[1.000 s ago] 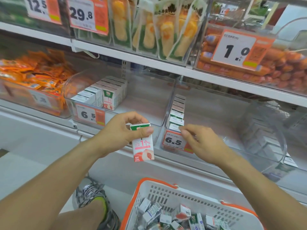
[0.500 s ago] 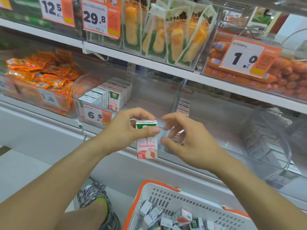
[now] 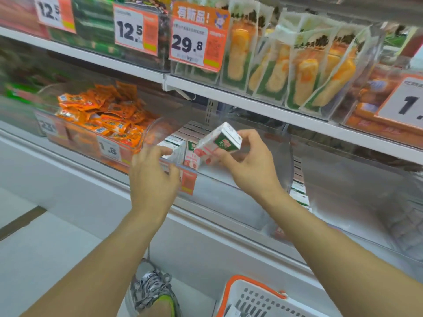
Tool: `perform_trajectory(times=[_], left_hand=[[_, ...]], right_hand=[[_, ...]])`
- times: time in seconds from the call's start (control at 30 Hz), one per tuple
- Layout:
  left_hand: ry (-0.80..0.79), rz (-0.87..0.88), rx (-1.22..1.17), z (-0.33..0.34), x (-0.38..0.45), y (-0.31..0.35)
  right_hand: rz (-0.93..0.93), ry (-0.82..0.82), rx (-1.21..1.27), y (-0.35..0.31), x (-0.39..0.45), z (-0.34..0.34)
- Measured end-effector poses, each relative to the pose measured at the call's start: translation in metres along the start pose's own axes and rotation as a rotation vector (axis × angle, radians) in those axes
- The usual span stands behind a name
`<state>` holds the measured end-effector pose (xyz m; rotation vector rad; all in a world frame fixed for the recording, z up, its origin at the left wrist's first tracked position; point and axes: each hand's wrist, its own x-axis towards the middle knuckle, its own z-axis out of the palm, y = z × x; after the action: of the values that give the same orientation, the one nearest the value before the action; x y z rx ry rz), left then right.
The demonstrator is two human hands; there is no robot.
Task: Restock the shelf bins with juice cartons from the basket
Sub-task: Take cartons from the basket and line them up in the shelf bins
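Observation:
A small white, green and pink juice carton (image 3: 219,143) is tilted on its side, pinched in the fingers of my right hand (image 3: 251,165) just above the front of a clear shelf bin (image 3: 217,186). Rows of matching cartons (image 3: 190,133) stand in the left part of that bin. My left hand (image 3: 153,177) is at the bin's front rim, its fingers reaching to the foremost carton and holding nothing. The white basket with an orange rim (image 3: 251,296) sits at the bottom right, its contents mostly cut off.
A neighbouring clear bin on the right holds a row of cartons (image 3: 299,188). A bin of orange packets (image 3: 103,115) lies to the left. The upper shelf edge (image 3: 251,104) hangs close above the bins. My shoe (image 3: 153,291) is on the floor beside the basket.
The carton passed from my left hand to my right hand and tipped over. Both hands shifted left toward the bin with the stacked cartons, and the view swung left.

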<state>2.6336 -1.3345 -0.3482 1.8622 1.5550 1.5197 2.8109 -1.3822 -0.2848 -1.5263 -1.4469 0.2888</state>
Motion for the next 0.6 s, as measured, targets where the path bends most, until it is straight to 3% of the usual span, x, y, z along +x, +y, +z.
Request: perform_trajectory(times=[0.27,0.6], left_hand=[[-0.022,0.067,0.057,0.02,-0.004,-0.019],[0.021,0.024,0.087,0.024,-0.006,-0.015]], right_hand=[[0.083,-0.122,-0.258,0.022,0.068,0.068],[0.242,-0.226,-0.283,0.033,0.078,0.082]])
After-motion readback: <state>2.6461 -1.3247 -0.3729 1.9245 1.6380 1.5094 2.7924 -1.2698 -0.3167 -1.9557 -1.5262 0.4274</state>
